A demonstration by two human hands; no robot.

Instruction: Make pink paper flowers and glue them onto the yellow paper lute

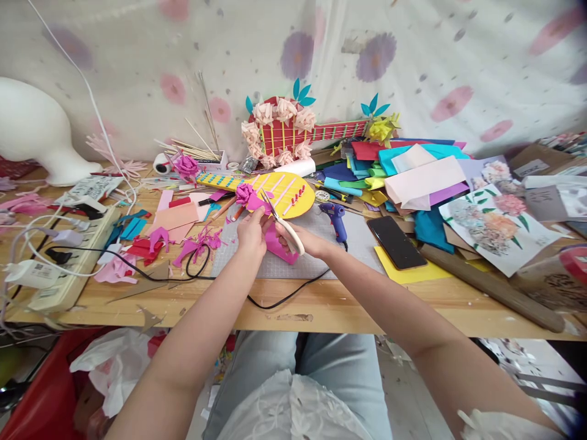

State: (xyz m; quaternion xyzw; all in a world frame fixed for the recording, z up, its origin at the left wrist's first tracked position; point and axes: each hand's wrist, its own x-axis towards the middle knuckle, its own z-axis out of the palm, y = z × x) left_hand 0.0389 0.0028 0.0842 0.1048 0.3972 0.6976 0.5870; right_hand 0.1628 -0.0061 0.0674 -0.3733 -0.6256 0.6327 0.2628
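Note:
My left hand [251, 231] pinches a piece of magenta foam sheet [257, 202] above the grey cutting mat [321, 235]. My right hand [306, 239] grips white-handled scissors [283, 225], blades pointing up-left into the magenta piece. A larger magenta sheet [279, 245] lies under both hands. Just beyond sits a yellow paper guitar [287, 192] with pink strips and a magenta flower on it.
A blue glue gun [336, 219] and a black phone [397, 242] lie right of the mat. Stacked coloured foam sheets [413, 168] and flower prints [493, 220] fill the right side. A power strip [68, 256], cables and paper scraps [151, 244] crowd the left. A wooden rolling pin [495, 287] lies near the front edge.

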